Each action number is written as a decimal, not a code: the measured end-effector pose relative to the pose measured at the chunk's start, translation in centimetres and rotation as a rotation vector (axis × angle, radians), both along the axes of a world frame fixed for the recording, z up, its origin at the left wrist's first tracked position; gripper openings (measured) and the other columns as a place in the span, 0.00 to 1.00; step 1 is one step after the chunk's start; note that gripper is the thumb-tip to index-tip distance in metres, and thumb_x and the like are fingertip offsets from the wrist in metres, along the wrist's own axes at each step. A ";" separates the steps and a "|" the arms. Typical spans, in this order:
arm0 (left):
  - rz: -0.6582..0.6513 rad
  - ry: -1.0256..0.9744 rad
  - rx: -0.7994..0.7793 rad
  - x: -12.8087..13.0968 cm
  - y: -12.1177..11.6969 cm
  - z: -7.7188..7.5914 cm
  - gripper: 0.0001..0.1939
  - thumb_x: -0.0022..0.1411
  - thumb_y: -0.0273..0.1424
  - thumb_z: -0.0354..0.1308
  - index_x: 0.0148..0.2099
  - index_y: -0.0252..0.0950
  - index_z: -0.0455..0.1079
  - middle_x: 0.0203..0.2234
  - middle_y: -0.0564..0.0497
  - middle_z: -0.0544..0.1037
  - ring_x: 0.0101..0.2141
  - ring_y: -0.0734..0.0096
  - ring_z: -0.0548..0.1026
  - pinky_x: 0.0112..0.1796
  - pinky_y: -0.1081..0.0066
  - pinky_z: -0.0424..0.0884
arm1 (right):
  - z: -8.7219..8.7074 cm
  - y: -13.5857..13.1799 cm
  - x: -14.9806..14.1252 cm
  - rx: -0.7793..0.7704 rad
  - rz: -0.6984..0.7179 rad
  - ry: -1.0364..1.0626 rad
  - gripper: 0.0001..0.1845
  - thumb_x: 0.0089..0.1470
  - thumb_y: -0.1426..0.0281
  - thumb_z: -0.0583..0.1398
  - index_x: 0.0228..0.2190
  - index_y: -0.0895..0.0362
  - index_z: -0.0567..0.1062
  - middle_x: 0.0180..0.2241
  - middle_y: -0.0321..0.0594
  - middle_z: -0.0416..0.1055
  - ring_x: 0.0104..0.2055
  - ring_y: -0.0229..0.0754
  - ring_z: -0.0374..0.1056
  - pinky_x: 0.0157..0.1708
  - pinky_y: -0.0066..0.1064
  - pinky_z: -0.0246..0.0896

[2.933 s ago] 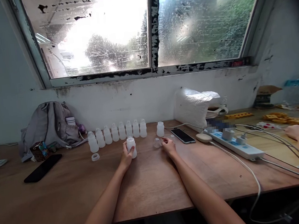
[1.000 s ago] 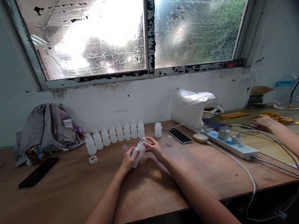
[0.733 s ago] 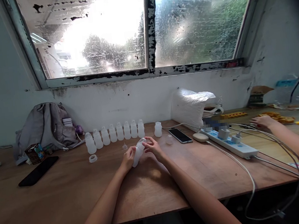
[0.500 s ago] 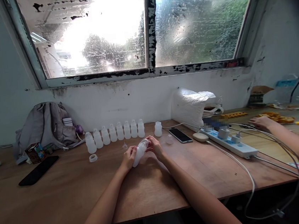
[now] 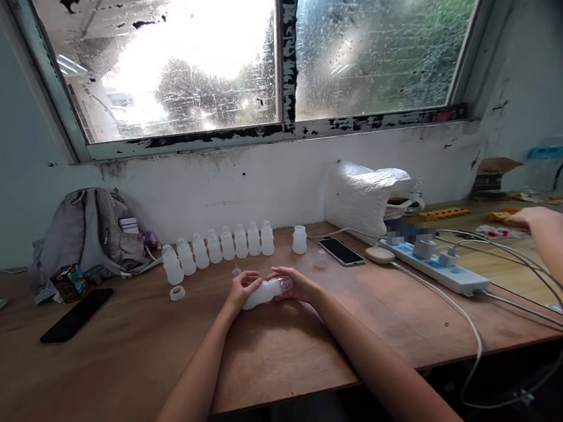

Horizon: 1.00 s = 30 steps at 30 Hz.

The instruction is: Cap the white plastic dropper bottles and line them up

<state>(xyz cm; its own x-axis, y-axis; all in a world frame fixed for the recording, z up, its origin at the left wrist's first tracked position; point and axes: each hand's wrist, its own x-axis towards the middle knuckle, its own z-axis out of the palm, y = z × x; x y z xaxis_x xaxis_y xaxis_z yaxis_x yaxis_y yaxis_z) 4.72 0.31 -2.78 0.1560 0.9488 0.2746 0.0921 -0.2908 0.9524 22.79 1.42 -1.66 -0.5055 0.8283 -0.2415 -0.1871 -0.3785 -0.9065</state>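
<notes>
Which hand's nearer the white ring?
Left. The left hand, on the bottle's base end, is right of the white ring; the right hand, at the bottle's top, is farther right.

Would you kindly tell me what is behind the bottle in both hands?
Behind the held bottle, a row of upright bottles stands near the wall. A small clear piece shows past the left hand; its base and anything that hand covers cannot be seen.

Held bottle (image 5: 258, 297): frosted plastic, matt; clear, glossy cap (image 5: 284, 282). Table (image 5: 128, 375) under held bottle: wood, smooth, faint sheen. Backpack (image 5: 92, 224) left of held bottle: matt cloth. Bag (image 5: 353, 197) right of held bottle: crinkled, shiny film. Power strip (image 5: 462, 280) farther right: smooth plastic.
</notes>
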 end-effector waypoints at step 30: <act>0.331 -0.274 -0.156 0.1 -0.7 1.0 0.12 0.45 0.30 0.54 0.35 0.32 0.66 0.19 0.53 0.68 0.21 0.77 0.66 0.23 0.77 0.62 | 0.9 -1.8 -2.3 0.008 0.038 0.069 0.25 0.43 0.48 0.51 0.18 0.58 0.65 0.15 0.36 0.60 0.16 0.34 0.56 0.15 0.25 0.52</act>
